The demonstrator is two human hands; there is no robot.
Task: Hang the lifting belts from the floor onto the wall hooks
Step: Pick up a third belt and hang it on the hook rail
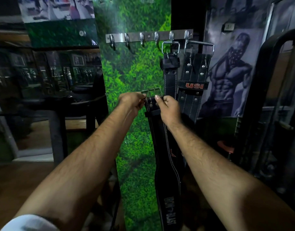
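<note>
**gymrat_42:** Belt (166,157) number three is up at chest height in front of the green leafy wall panel (133,77), hanging down from both hands. Left hand (132,101) has its fingers curled round the left side of the metal buckle (151,92), right hand (168,107) pinches the strap just under the buckle, thumb up on top. The buckle sits well below the hook rail (148,36).

**plate_loader:** Can you read the branding on it?

**gymrat_42:** Barely. White lettering low down on the belt, sideways and blurry, so I won't guess. There's a small red mark higher up, partly hidden by the right forearm. The bottom end runs off the frame, so can't tell where it stops.

**plate_loader:** And the others?

**gymrat_42:** Two black belts already on the two rightmost hooks, hung by their buckles. The narrower belt (170,77) is next to the held one, its lower part hidden behind the right hand. The wide belt (193,75) has a loop reading "USI" in red. Four hooks to the left are bare.

**plate_loader:** Anything else around?

**gymrat_42:** Mirror (48,72) on the left, all dark murky reflections. Muscle poster (230,75) on the right, with a dark machine frame (277,80) cut off at the edge.
</note>
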